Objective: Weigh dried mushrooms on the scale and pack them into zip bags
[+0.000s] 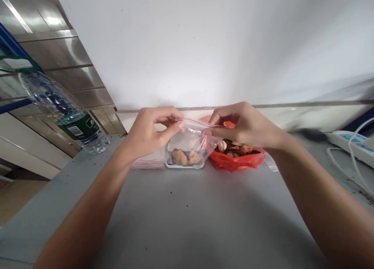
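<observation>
A clear zip-lock bag [191, 134] with a red line along its top hangs between my hands. My left hand [156, 128] pinches its top left corner between thumb and fingers. At the opposite end, my right hand [238, 124] grips the zip edge. Brown lumpy pieces [179, 156] show at the bag's lower part, over a white tray [184, 166]; whether they lie inside the bag or behind it I cannot tell. Below my right hand sits a red plastic bag [233, 165] full of brown dried pieces [245, 149]. Flat zip-lock bags [149, 162] lie stacked under my left hand.
A large plastic bottle [78, 124] with a green label stands at the table's left edge. To the right are a white power strip [355, 144] with cables and a dark object [314, 135]. A white wall [187, 46] rises behind the grey table [189, 222].
</observation>
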`<state>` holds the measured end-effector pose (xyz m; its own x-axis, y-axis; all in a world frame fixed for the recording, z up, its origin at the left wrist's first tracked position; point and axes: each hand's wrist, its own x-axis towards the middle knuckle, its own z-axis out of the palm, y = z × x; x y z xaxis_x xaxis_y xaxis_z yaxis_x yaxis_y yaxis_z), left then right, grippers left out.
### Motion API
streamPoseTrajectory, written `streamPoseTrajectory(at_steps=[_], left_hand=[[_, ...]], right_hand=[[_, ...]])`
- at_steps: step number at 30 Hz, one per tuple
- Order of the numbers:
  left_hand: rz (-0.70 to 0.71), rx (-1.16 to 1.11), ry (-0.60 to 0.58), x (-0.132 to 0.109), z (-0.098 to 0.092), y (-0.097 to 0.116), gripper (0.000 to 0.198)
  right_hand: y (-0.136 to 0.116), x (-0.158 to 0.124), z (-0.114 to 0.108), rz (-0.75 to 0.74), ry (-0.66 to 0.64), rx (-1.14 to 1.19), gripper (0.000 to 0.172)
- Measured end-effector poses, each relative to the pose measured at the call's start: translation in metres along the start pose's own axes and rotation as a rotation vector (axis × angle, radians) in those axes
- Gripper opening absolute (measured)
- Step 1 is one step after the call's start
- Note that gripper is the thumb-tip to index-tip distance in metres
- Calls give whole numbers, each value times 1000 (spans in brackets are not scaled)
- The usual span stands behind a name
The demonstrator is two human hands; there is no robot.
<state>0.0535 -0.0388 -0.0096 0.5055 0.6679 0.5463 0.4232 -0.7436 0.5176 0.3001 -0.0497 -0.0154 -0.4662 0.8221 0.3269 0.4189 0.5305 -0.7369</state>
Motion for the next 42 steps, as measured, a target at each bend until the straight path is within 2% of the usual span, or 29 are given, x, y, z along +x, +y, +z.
streamPoseTrajectory(at_steps=[5,9,13,20,26,33,35,39,42], left_hand=[[15,-29,-28,1,2,-1,13],[33,-20,-27,0,4,-4,14],[70,-28,-73,0,4,-4,16],[14,-120,-13,1,1,-4,17],[-20,-124,-84,0,1,-10,17],[-45,-162,-99,1,8,-5,17],[-48,-185,-144,1,7,-6,15],[-101,-243,-317,0,7,-11,14],[-172,-239,-351,-1,9,-10,18]], right_hand=[[4,0,1,-35,-43,99,30],[6,1,4,-17,-58,102,27],[2,2,7,-65,-42,98,25],[-4,-1,5,-57,-15,35,23],[-4,-1,4,-28,-11,78,28],[-4,0,7,-142,33,-19,26],[-2,0,8,-155,32,-10,28],[-3,-1,10,-109,84,90,33],[-7,-1,10,-63,122,82,38]])
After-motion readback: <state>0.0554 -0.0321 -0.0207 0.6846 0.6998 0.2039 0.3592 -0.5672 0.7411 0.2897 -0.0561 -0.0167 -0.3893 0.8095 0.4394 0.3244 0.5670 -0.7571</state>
